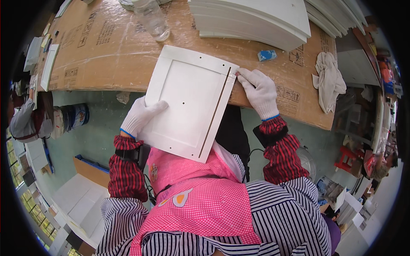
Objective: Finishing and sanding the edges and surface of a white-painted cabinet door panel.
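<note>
A white rectangular panel [183,91] with a recessed middle, several small dark holes and a long dark slot along its right side is tilted in front of me. My left hand [143,114], in a white knit glove, is closed on its left edge, thumb on the face and fingers behind. My right hand [258,89], gloved too, has its fingers pinched together at the panel's upper right corner. Something small and reddish shows at those fingertips; I cannot tell what it is. The panel's lower edge rests near my pink checked apron [200,209].
A cardboard-covered table [102,64] lies ahead. On it are a stack of white panels [252,21], a clear plastic bottle [153,21], a small blue block [267,55] and a crumpled cloth [328,81] at the right edge. A person [30,115] stands far left, near a bucket [77,117].
</note>
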### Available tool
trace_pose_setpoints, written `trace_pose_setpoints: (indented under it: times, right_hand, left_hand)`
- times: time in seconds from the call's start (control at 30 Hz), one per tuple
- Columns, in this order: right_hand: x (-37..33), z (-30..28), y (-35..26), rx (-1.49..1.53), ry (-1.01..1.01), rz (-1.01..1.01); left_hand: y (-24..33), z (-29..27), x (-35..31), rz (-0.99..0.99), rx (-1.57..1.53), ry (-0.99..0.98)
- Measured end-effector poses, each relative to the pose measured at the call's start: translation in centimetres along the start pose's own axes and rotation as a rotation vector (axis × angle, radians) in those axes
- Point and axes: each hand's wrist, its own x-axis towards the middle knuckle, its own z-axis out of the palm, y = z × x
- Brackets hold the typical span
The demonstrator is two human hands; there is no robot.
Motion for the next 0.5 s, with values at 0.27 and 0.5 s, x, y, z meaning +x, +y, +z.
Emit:
trace_pose_setpoints:
  times: [0.27,0.5]
  right_hand:
    - [-0.4,-0.06,-0.52,0.017,0.0,0.009]
    - [-0.83,0.19,-0.66,-0.091,0.028,-0.147]
  left_hand:
    - [0.04,-0.2,-0.08,-0.008,0.004,0.0]
    - [-0.16,-0.21,-0.28,-0.005,-0.024,0.004]
